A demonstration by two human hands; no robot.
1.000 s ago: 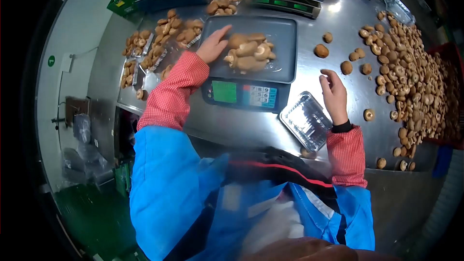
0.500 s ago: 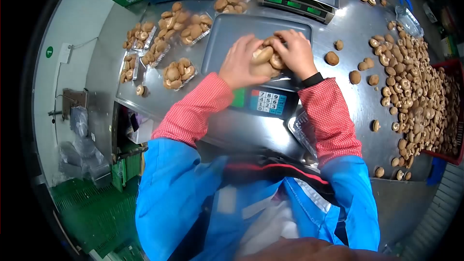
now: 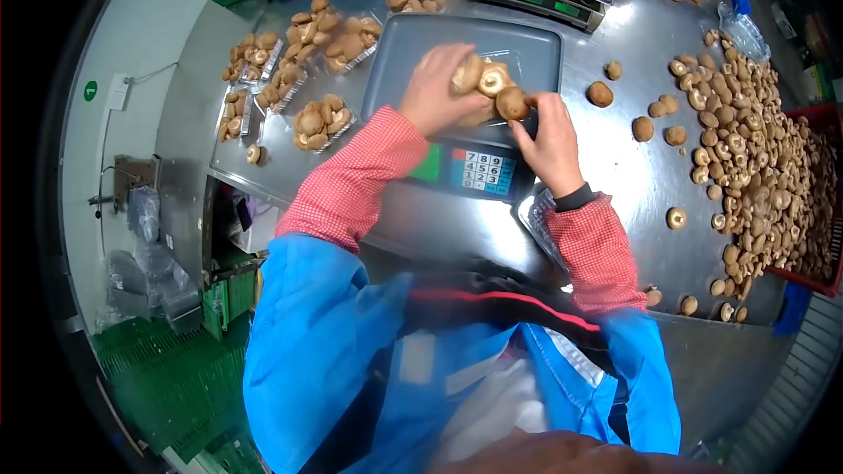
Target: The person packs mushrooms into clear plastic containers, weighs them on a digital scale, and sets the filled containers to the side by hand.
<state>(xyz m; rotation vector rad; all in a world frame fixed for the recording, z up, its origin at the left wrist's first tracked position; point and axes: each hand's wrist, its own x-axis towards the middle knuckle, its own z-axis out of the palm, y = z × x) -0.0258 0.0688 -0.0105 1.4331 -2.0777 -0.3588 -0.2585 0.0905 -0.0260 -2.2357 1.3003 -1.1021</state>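
In the head view, my right fingers [image 3: 548, 107] have left the top of the mushroom cluster [image 3: 492, 77] for its four o'clock edge, where they pinch one brown mushroom [image 3: 512, 104]. My left fingers [image 3: 444, 59] curl round the nine o'clock side, clamped on the cluster. It lies over the scale's grey tray [image 3: 401, 42], one o'clock from centre; I judge the handling has narrowed to one piece while the rest is steadied.

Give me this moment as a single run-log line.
left hand: cupping shiitake mushrooms; right hand: touching one shiitake cap; digital scale: beneath the mushrooms; clear plastic tray: partly behind right sleeve
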